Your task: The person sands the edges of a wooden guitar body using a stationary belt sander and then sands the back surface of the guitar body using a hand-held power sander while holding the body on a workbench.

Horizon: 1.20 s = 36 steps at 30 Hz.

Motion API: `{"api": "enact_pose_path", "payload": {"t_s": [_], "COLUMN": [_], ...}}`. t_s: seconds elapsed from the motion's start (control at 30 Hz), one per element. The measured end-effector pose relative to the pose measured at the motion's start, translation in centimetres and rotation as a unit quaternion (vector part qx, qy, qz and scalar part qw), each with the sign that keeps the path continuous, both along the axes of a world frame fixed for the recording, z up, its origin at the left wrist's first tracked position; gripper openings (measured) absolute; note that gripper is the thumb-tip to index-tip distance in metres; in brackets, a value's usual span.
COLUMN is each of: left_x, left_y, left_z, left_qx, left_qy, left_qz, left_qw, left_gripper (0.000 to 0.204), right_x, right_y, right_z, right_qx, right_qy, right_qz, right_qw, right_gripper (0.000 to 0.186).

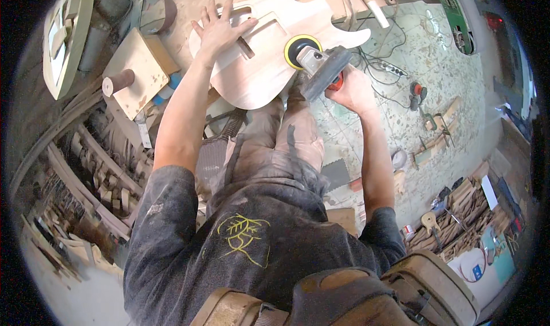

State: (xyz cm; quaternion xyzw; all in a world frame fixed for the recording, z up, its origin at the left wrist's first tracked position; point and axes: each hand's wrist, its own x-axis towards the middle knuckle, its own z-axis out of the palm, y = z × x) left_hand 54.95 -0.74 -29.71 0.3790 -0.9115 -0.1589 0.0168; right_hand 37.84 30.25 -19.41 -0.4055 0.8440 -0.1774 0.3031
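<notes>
A pale wooden electric guitar body with cut-out cavities lies flat in front of me on a wooden work surface. My left hand rests on it near a cavity, fingers spread and palm down. At the body's right side, my right hand is wrapped round the red and grey handle of a power sander. The sander's round black pad with a yellow rim sits over the body's lower right edge. Whether the pad touches the wood, I cannot tell.
On the left stands a wooden box with a brown sanding drum; several curved wood strips lie below it. Cables and a power strip trail over the speckled floor at right, near clamps. Wood offcuts are stacked farther down.
</notes>
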Motion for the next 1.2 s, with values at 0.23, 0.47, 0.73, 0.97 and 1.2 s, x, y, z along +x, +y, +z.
{"api": "enact_pose_path", "payload": {"t_s": [0.23,0.47,0.73,0.97,1.2], "left_x": [0.3,0.2,0.3,-0.5,-0.5], "left_y": [-0.1,0.3,0.0,1.4,1.0], "left_z": [-0.3,0.1,0.0,3.4,3.1], "left_qx": [-0.001,-0.013,-0.013,-0.035,0.053], "left_qy": [-0.016,0.024,0.025,-0.081,-0.043], "left_qz": [-0.005,0.002,0.004,0.033,0.032], "left_qw": [1.0,1.0,1.0,0.996,0.997], "left_gripper": [0.106,0.103,0.103,0.089,0.104], "right_x": [1.2,0.8,1.4,2.1,2.1], "right_y": [-0.5,-0.8,-0.7,0.4,0.2], "right_z": [1.1,1.0,1.3,-1.0,-0.4], "right_qx": [0.044,0.033,0.034,0.028,0.042], "right_qy": [-0.028,-0.044,-0.059,-0.053,-0.057], "right_qz": [0.106,0.065,0.077,0.153,0.13], "right_qw": [0.993,0.996,0.995,0.986,0.989], "right_gripper": [0.046,0.047,0.044,0.042,0.043]}}
